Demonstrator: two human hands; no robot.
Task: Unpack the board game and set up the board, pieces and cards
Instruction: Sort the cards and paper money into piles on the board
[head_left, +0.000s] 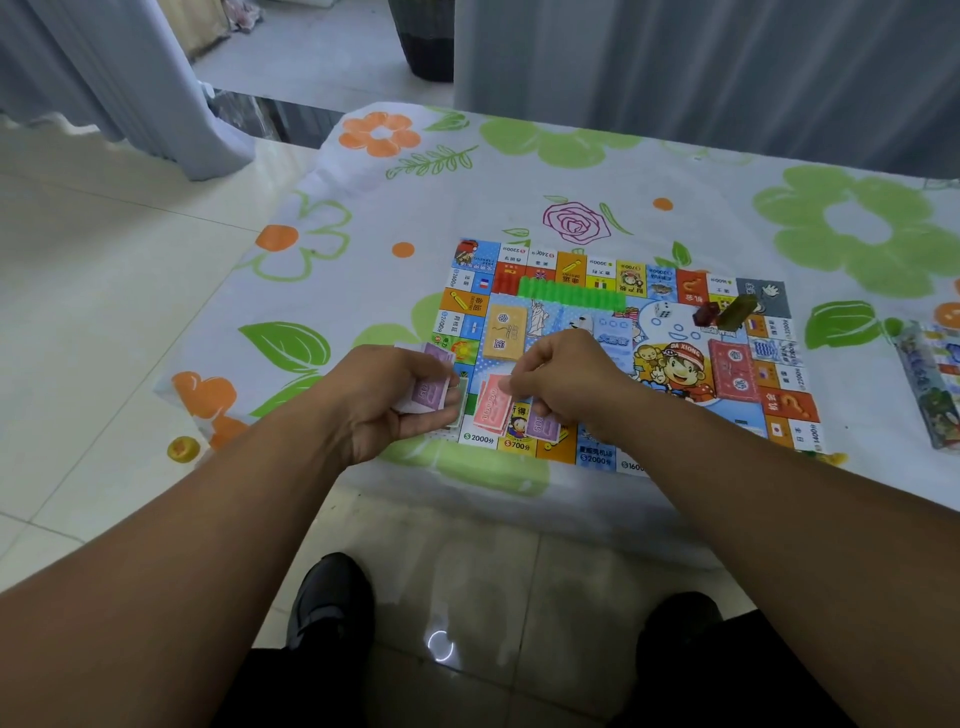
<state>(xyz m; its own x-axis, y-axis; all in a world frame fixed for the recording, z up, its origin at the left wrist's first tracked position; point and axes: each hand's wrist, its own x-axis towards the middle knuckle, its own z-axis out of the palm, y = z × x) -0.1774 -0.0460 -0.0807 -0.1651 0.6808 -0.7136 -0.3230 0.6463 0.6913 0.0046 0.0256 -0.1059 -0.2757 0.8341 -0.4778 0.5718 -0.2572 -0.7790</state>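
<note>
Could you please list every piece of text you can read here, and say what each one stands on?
"DA XIONG": boy's cap in the board art.
"2000分": near-edge square.
"700分": next square.
"2000分": blue square further right.
"1600": edge square, partly hidden.
Other squares, card decks and notes: too small or blurred to read.

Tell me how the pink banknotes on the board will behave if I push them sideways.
The pink banknotes look thin and lie unevenly fanned, so they are probably light and floppy. If pushed, the loose pile would likely spread apart rather than move as one, and it may slide easily on the smooth printed board.
</note>
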